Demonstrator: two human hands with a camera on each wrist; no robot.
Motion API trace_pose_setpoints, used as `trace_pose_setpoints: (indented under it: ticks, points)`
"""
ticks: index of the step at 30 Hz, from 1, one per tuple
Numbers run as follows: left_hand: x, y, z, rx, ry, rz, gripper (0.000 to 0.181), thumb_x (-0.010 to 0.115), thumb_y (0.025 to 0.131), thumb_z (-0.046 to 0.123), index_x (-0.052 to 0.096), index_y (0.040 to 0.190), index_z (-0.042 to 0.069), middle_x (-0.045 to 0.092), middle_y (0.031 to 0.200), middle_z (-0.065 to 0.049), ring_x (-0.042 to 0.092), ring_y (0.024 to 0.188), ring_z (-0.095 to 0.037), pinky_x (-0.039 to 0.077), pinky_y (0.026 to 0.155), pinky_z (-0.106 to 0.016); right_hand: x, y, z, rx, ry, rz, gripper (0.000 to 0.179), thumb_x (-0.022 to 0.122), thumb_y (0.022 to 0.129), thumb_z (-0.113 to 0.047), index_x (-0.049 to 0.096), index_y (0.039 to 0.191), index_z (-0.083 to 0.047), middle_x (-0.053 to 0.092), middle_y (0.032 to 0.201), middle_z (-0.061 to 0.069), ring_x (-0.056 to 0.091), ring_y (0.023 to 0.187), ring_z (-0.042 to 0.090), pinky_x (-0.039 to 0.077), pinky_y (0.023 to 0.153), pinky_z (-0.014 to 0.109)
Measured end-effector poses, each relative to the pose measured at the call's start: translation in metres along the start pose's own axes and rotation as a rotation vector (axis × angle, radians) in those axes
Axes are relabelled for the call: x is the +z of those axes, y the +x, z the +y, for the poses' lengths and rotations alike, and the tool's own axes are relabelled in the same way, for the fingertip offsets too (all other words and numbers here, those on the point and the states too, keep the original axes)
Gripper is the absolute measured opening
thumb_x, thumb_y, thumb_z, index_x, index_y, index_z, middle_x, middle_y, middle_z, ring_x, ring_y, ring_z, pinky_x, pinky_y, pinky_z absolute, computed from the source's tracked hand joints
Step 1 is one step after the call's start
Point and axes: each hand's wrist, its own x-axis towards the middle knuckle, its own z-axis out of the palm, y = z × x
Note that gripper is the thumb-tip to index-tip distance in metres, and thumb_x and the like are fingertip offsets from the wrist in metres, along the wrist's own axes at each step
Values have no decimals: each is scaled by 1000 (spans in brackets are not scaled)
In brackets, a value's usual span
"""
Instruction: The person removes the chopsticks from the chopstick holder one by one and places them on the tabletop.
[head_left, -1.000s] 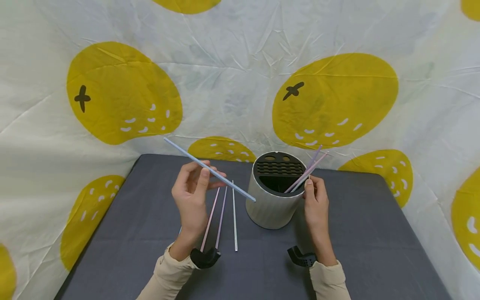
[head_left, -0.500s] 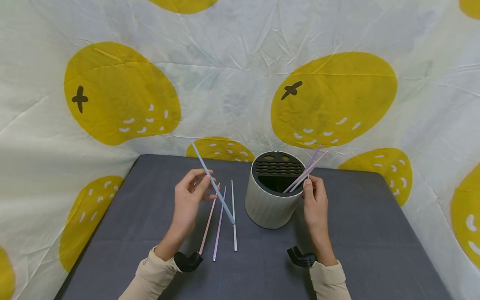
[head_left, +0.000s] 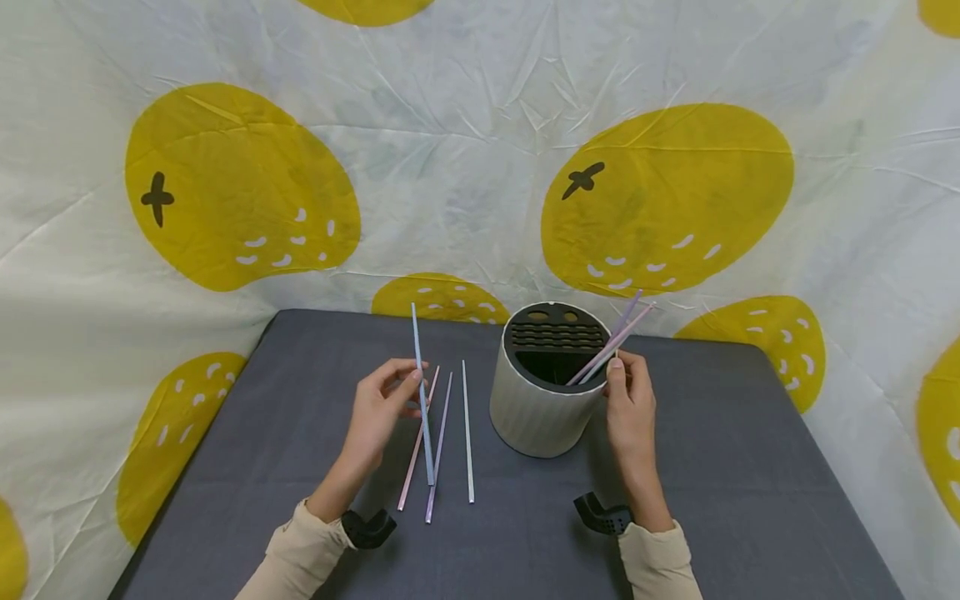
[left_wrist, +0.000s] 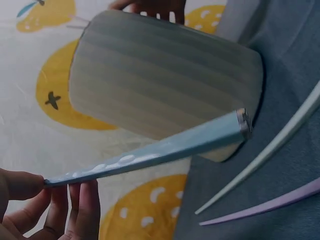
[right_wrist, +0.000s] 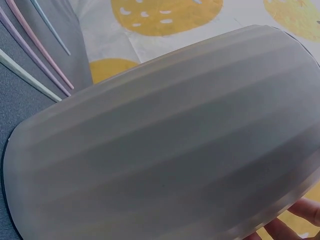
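Overhead, from the head camera: left hand [head_left: 378, 408] pinches the blue stick [head_left: 426, 437] between thumb and fingers, nearer its upper end than its lower, stick steeply slanted above the table [head_left: 750, 467]. Lower end crosses over the purple stick [head_left: 439, 447] as seen from here; pink stick [head_left: 409, 475] and white stick [head_left: 467, 432] lie either side of it. Holder [head_left: 536, 421] stands to the right of these. Right hand [head_left: 632, 400] grips its right edge, thumb on the rim, just beside the leaning sticks [head_left: 615, 342] in the wide slot [head_left: 542, 365]. Whether that thumb touches them, can't tell. Judgement: a steady right hand matters, since a knock could tip the holder; thumb best on the rim alone, off the sticks.

Left wrist: pinch is by the tips, thumb against fingers. Silver cap [left_wrist: 243, 123] on the end away from the hand, apart from the white and purple sticks. Long free length would likely magnify any twist of the wrist; small, slow turns should serve better, with the capped end well clear of the loose sticks.

Right wrist: holder wall fills most of the view; only fingertips show at the lower corner, at the holder's edge. Light, even hold probably enough; squeezing gains little.
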Motion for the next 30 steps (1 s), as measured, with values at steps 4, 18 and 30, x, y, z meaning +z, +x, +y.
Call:
trace_pose_setpoints:
  ticks: [4, 18, 30]
  points:
    - [0, 2, -11, -27, 17, 15, 20, 65, 104, 13, 74, 119, 3, 68, 83, 3, 68, 73, -18, 61, 61, -30, 0, 0, 1, 7, -8, 6, 39, 42, 113, -36, 59, 134, -9, 53, 100, -5, 53, 89, 10, 43, 77, 21]
    - [3, 7, -44, -144, 101, -12, 24, 67, 102, 12, 74, 121, -1, 73, 101, -21, 64, 73, -14, 60, 60, -29, 3, 1, 3, -2, -12, 14, 41, 42, 113, -40, 59, 133, -8, 54, 99, -2, 54, 88, 11, 43, 76, 21]
    - [3, 20, -75, -105, 268, 6, 24, 70, 98, 6, 75, 121, -1, 75, 97, -21, 66, 67, -20, 59, 53, -29, 2, 0, 0, 0, -10, 12, 41, 42, 113, -38, 59, 133, -8, 54, 99, -2, 54, 89, 12, 43, 76, 21]
